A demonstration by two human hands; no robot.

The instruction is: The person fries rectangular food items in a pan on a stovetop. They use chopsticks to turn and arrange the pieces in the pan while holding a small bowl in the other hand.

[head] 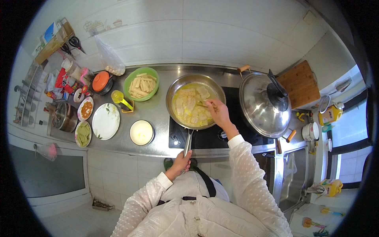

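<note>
A stainless-steel frying pan [171,114] sits on the black cooktop, holding several pale, flat pieces of food [186,97] in yellow bubbling oil. My left hand [181,162] is wrapped around the end of the pan's metal handle [188,143]. Over the pan's right side, my right hand [218,112] grips what look like wooden chopsticks [202,105]; their tips reach down among the pieces and are partly hidden. Left of the pan, a green bowl [127,77] holds pale cut sticks [143,86]. Nearer me stands a bowl of pale creamy liquid [141,133].
A large domed lid [257,109] covers a wok right of the pan. An oil bottle [121,100], a white oval plate [106,121] and small filled dishes [86,109] stand left. A cutting board [300,86] leans by the wall; the sink [293,174] lies right.
</note>
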